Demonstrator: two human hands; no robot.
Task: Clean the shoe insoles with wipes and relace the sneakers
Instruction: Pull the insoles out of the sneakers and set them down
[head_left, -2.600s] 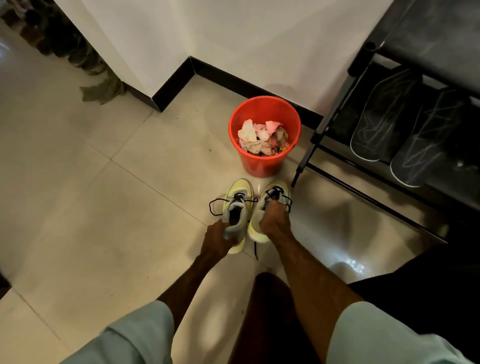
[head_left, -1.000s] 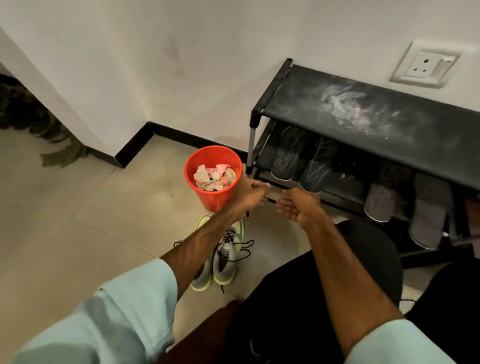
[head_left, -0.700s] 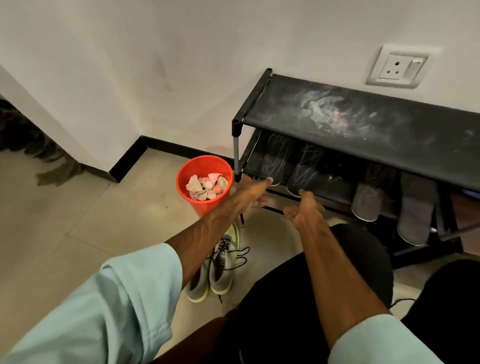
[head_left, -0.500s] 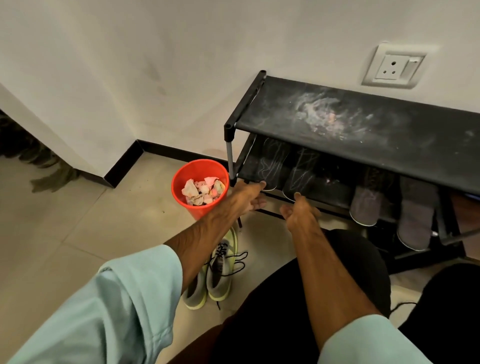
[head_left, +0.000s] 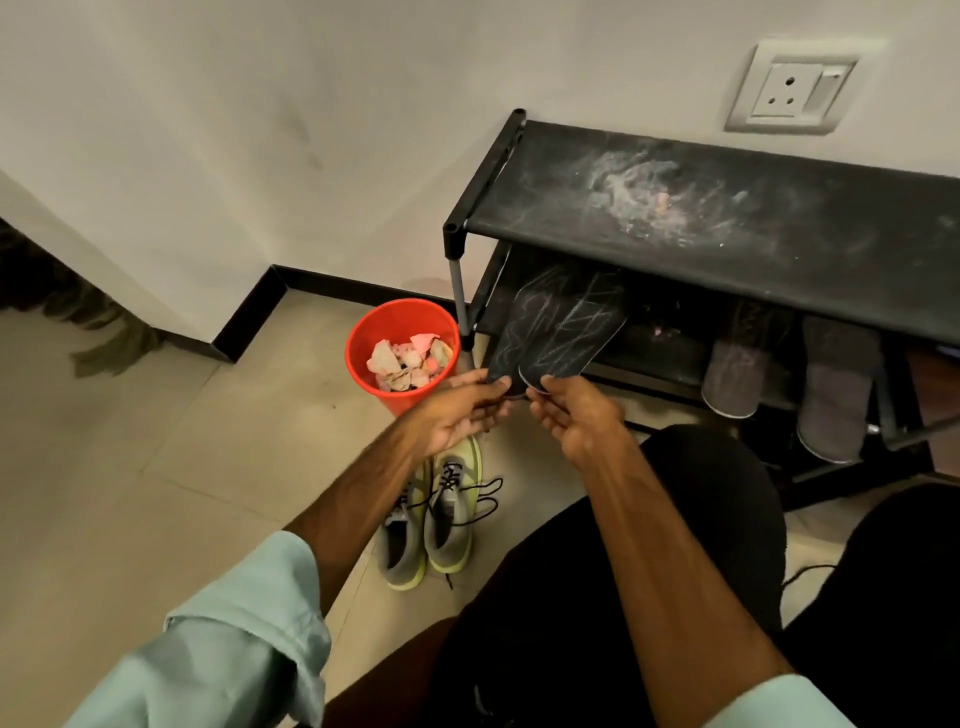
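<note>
Two dark insoles with pale scribble marks lean side by side out of the rack's lower shelf. My left hand (head_left: 460, 413) pinches the near end of the left insole (head_left: 514, 332). My right hand (head_left: 576, 415) grips the near end of the right insole (head_left: 571, 332). A pair of yellow-green and grey sneakers (head_left: 434, 514) with loose black laces stands on the floor below my left forearm.
An orange bucket (head_left: 363, 364) full of crumpled wipes stands left of the black shoe rack (head_left: 727, 228). Two grey insoles (head_left: 779, 374) lean on the lower shelf further right. A wall socket (head_left: 789, 88) sits above. My dark-trousered knees fill the lower right.
Both hands left the sneakers, reached up to the rack's lower shelf and closed on the two dark insoles, which now tilt outward with their near ends drawn together. My view rose toward the rack.
</note>
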